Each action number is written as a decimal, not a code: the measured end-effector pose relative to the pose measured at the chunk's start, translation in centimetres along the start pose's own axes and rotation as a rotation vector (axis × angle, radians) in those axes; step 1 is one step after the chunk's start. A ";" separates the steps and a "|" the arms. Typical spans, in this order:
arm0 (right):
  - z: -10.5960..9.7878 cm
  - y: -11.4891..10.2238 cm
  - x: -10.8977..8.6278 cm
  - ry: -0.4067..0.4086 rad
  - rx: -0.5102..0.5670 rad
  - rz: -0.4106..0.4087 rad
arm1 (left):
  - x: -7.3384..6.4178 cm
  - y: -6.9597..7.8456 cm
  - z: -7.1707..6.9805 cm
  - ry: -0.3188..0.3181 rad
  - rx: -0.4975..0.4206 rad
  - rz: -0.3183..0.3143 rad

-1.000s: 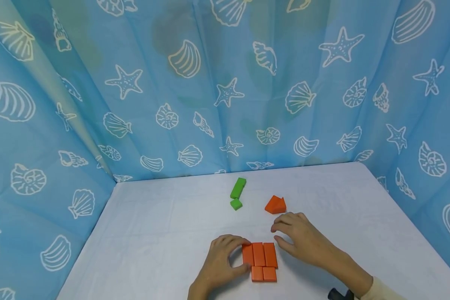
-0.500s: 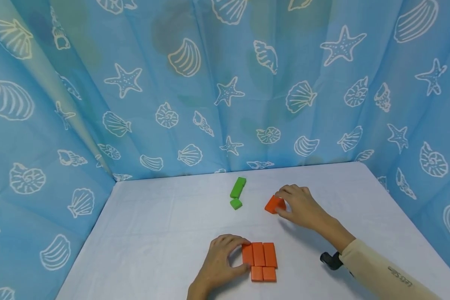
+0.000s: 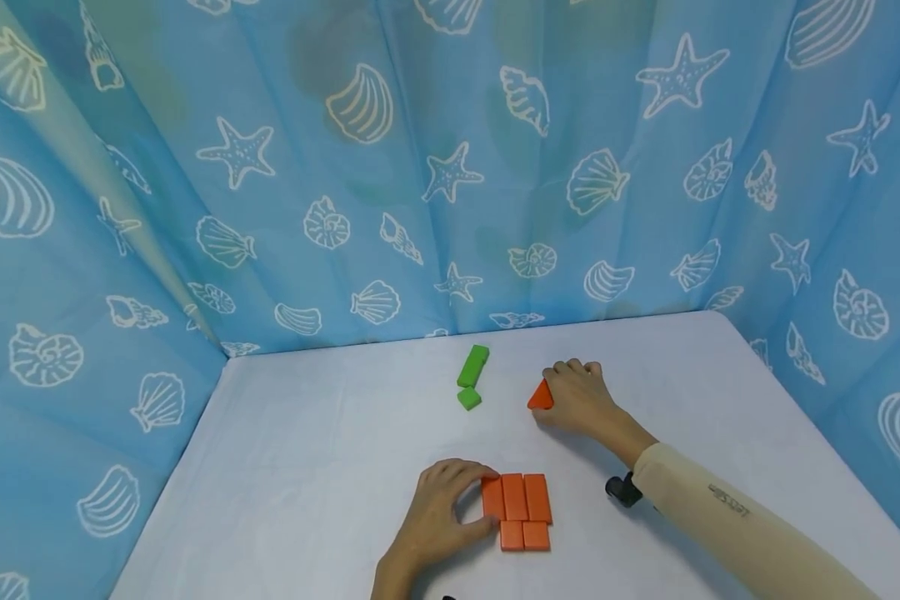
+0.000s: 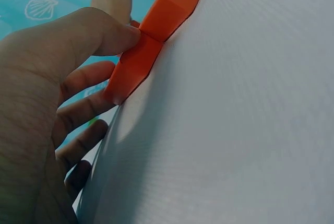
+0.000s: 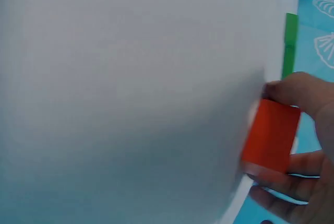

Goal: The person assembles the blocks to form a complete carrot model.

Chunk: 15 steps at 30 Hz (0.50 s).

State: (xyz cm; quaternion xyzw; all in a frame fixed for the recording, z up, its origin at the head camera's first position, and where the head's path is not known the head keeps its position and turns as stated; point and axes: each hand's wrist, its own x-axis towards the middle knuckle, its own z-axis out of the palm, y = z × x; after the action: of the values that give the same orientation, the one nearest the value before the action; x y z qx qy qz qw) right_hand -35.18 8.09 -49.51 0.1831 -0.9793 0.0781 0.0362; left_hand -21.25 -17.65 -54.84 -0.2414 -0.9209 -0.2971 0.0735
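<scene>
Right hand [image 3: 579,398] clamped on orange wedge [image 3: 542,395], beyond the orange group; fingers hide most of it, one triangular face showing. Can't tell if it's lifted; right wrist view is blurry. Left hand [image 3: 435,512] grips leftmost orange block [image 3: 492,498] by its ends, partly covering it. Smooth, flat-faced blocks: three long side by side, two short ones [image 3: 524,536] below. White cloth surface [image 3: 307,467], cut off at bottom. Black object [image 3: 621,490] by the cuff: unclear.

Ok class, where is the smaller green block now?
In the head view, the smaller green block lies on the far part of the white table, at the near end of the longer green block, left of the right hand.
</scene>
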 end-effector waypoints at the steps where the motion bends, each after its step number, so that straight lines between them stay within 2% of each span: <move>1: 0.0 0.0 0.1 0.002 0.007 0.003 | 0.1 0.1 0.0 0.003 -0.002 -0.001; 7: -0.8 -0.2 -0.6 0.065 0.064 -0.067 | 0.3 0.4 -0.1 -0.013 -0.002 -0.028; 15: -3.1 -1.8 -4.5 0.080 0.205 -0.234 | 0.1 0.4 -0.5 -0.022 -0.008 -0.017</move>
State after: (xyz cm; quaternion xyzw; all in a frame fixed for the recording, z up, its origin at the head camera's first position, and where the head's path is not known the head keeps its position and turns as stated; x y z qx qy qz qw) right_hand -30.25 8.53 -46.68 0.2954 -0.9359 0.1803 0.0650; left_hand -21.13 -17.55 -54.21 -0.2370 -0.9225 -0.2988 0.0599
